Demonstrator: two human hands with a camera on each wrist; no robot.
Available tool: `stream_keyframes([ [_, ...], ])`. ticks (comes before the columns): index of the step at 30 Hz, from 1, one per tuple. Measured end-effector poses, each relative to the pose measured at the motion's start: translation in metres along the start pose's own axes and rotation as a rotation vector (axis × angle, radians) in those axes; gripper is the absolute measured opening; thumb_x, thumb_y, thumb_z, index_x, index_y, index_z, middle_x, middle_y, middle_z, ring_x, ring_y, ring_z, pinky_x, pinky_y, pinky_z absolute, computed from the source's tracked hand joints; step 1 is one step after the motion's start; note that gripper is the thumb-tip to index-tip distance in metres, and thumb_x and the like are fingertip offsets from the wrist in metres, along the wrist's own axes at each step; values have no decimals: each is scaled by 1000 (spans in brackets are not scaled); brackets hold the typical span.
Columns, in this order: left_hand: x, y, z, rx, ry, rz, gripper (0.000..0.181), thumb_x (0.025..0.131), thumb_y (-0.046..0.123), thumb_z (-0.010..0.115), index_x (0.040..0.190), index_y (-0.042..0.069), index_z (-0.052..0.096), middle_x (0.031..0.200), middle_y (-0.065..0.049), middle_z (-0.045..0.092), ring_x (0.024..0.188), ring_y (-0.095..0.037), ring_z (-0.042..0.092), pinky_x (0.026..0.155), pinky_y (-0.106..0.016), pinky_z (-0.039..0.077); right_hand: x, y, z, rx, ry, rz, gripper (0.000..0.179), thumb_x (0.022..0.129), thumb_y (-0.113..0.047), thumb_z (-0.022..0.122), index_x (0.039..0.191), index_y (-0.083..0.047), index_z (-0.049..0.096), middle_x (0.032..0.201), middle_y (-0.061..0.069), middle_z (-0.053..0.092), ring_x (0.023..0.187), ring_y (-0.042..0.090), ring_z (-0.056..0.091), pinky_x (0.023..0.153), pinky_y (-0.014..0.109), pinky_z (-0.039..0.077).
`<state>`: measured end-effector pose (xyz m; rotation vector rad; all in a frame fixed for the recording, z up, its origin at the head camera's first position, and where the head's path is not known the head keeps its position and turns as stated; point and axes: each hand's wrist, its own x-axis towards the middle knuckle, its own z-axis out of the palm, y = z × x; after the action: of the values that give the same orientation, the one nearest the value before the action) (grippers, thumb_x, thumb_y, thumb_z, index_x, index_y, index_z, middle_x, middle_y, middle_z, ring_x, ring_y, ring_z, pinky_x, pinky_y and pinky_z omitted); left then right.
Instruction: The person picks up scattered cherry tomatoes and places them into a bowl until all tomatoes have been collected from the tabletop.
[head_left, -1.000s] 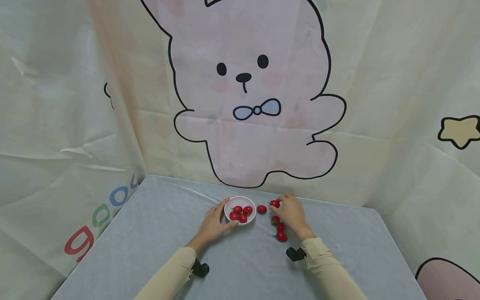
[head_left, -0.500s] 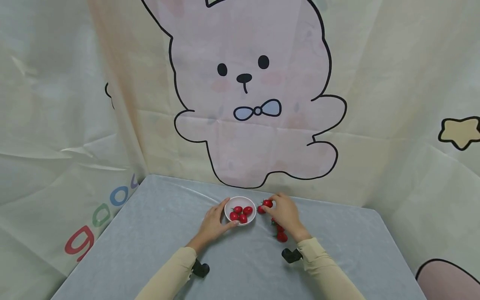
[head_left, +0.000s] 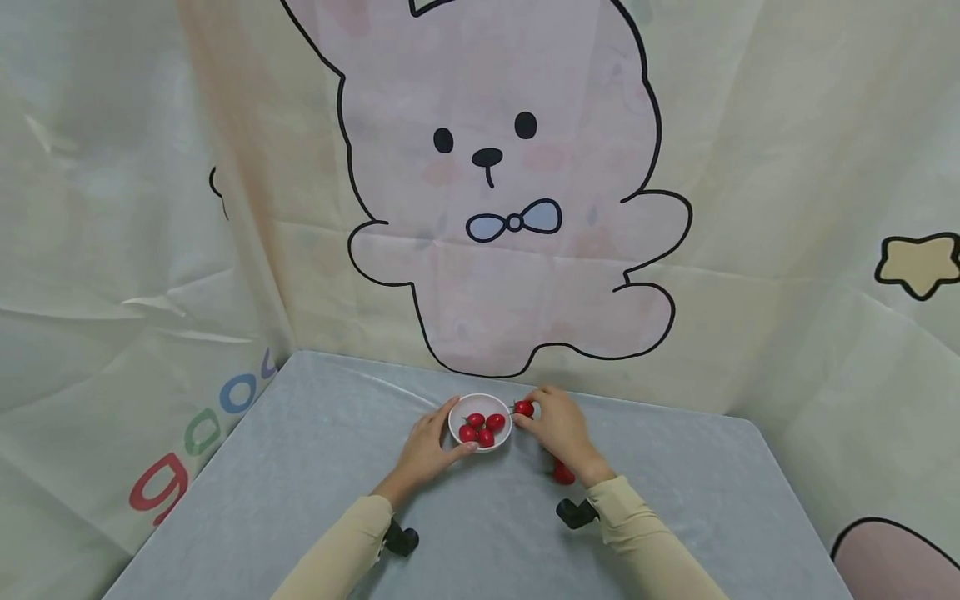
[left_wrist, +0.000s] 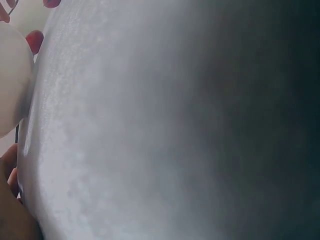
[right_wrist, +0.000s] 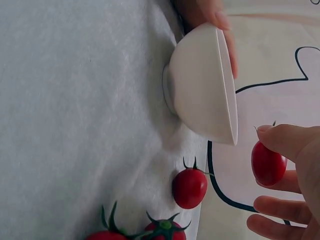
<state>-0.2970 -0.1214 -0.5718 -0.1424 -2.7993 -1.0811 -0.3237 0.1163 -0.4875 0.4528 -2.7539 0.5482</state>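
Note:
My left hand [head_left: 427, 450] grips the side of a small white bowl [right_wrist: 200, 85], thumb at the near rim and fingers at the far rim. Several red cherry tomatoes [head_left: 486, 437] lie in the bowl. Beside its right rim, my right hand [head_left: 561, 429] pinches another cherry tomato [right_wrist: 269, 164] between thumb and fingers, raised off the table in the right wrist view. Below it, a loose cherry tomato [right_wrist: 190, 187] with a green stem rests on the cloth near the bowl. More loose tomatoes [head_left: 563, 473] lie under the right wrist, partly hidden by it.
A pale blue-grey cloth [head_left: 465, 533] covers the table, whose back edge runs close behind the bowl. Behind it hangs a curtain [head_left: 525, 292] printed with a cartoon animal. The left wrist view shows mostly blurred cloth, with the bowl at its left edge.
My right hand has carried its cherry tomato leftward, from above the loose ones to the bowl's right rim. The left hand and the bowl have stayed in place.

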Motion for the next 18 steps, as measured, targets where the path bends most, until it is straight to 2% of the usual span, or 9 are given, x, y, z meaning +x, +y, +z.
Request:
stream_keyframes([
  [8,-2,-1,1,3,-1,-6,90,71,72,63,146,41,26,143,-4,48,129,-29,44,101,-57,41,0,-6,7,-3,-14,-24,34,74,-42,77,95,-17,71,101,3,66,89,19,61,77,37,53],
  [18,-2,-2,1,-1,3,-1,90,71,72,62,146,42,25,143,-4,48,128,-29,45,100,-56,41,1,-15,10,3,-31,-34,34,74,-41,77,96,-16,71,104,3,67,94,20,62,81,37,53],
])
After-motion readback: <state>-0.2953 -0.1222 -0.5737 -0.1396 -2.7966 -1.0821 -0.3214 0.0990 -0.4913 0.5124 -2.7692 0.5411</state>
